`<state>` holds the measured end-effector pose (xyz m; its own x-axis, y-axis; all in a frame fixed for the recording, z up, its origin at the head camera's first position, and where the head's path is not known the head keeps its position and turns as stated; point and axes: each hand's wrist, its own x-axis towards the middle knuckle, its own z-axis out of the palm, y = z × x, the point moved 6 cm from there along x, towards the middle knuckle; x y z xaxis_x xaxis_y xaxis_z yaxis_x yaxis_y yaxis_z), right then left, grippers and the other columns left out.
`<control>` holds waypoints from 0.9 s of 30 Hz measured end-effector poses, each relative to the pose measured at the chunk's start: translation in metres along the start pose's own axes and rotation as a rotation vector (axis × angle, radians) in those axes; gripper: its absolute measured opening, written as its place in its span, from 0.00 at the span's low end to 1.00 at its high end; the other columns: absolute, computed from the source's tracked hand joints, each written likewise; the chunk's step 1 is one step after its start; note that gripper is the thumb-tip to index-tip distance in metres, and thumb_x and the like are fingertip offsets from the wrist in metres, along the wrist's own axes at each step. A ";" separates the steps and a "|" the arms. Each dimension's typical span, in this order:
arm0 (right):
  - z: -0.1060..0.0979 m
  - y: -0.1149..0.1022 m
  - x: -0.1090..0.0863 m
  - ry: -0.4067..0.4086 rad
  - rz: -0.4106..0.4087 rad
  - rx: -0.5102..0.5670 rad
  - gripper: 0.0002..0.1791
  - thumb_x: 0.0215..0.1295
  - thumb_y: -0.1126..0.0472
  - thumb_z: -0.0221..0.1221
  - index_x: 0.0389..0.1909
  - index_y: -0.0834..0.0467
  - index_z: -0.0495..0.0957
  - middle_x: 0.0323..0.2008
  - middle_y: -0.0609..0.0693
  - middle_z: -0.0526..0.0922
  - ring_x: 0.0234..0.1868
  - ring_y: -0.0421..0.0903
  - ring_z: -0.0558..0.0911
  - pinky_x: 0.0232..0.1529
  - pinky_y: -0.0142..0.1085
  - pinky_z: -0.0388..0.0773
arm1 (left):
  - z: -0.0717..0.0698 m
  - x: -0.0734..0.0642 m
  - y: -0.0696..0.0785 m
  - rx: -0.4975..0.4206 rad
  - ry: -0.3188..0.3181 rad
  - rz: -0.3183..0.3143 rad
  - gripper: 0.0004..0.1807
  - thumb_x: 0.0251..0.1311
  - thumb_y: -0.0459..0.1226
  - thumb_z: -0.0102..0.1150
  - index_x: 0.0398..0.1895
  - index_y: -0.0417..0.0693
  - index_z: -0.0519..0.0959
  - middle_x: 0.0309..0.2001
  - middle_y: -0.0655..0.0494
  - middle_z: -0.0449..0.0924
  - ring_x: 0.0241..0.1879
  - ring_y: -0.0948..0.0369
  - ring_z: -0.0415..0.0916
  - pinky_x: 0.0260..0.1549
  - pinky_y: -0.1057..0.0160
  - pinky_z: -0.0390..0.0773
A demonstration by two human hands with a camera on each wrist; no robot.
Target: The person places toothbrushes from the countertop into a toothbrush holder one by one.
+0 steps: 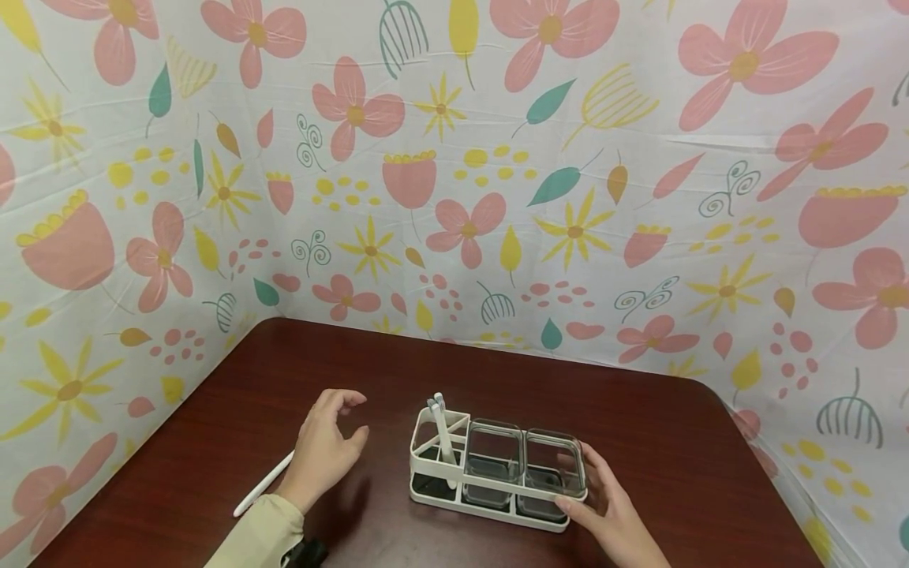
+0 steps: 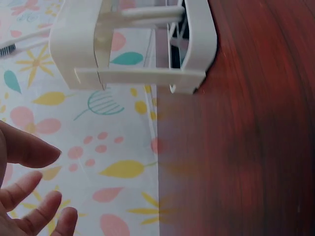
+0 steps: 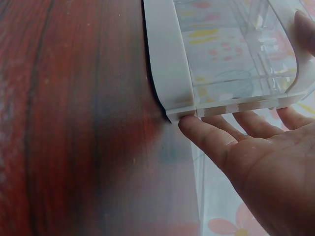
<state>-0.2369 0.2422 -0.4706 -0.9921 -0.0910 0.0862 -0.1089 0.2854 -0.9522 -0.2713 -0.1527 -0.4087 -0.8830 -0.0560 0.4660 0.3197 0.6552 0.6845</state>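
A white toothbrush holder [image 1: 490,481] stands on the table. Two white toothbrushes [image 1: 444,442] lean in its divided left section, heads up. Two clear square cups [image 1: 495,430] sit side by side in the middle and right sections. At the holder's right end my right hand [image 1: 612,513] grips the frame, thumb in front and fingers around the side. In the right wrist view, fingertips [image 3: 189,124] press against the white end bar. My left hand [image 1: 327,450] hovers left of the holder, fingers loosely bent and holding nothing. The left wrist view shows it apart from the holder.
A slim white stick [image 1: 263,485] lies on the table beside the left wrist, its upper end hidden by the hand. The dark red-brown table [image 1: 369,355] has rounded far corners. Flower-printed sheets [image 1: 454,173] hang behind it and at the sides.
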 end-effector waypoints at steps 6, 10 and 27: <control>0.000 0.000 0.000 0.003 0.011 -0.006 0.42 0.64 0.64 0.65 0.74 0.56 0.52 0.64 0.64 0.71 0.58 0.38 0.75 0.48 0.31 0.76 | -0.004 -0.001 -0.013 0.085 -0.064 -0.102 0.22 0.50 0.31 0.69 0.50 0.49 0.79 0.51 0.52 0.75 0.50 0.50 0.72 0.44 0.43 0.67; 0.000 0.000 0.000 0.001 0.023 0.001 0.42 0.64 0.64 0.64 0.74 0.56 0.52 0.64 0.63 0.71 0.58 0.38 0.75 0.48 0.31 0.76 | -0.005 -0.001 -0.021 0.113 -0.084 -0.151 0.23 0.51 0.32 0.69 0.53 0.49 0.78 0.54 0.49 0.73 0.52 0.47 0.72 0.45 0.41 0.66; 0.001 -0.002 -0.001 -0.005 -0.002 0.026 0.41 0.65 0.66 0.64 0.74 0.57 0.52 0.64 0.64 0.70 0.58 0.35 0.75 0.48 0.31 0.76 | -0.009 -0.004 -0.049 0.370 -0.210 -0.211 0.35 0.55 0.36 0.66 0.68 0.43 0.68 0.61 0.37 0.67 0.54 0.36 0.65 0.37 0.37 0.67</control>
<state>-0.2360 0.2407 -0.4689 -0.9915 -0.0969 0.0867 -0.1093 0.2602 -0.9593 -0.2805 -0.1915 -0.4395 -0.9782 -0.0878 0.1884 0.0157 0.8726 0.4883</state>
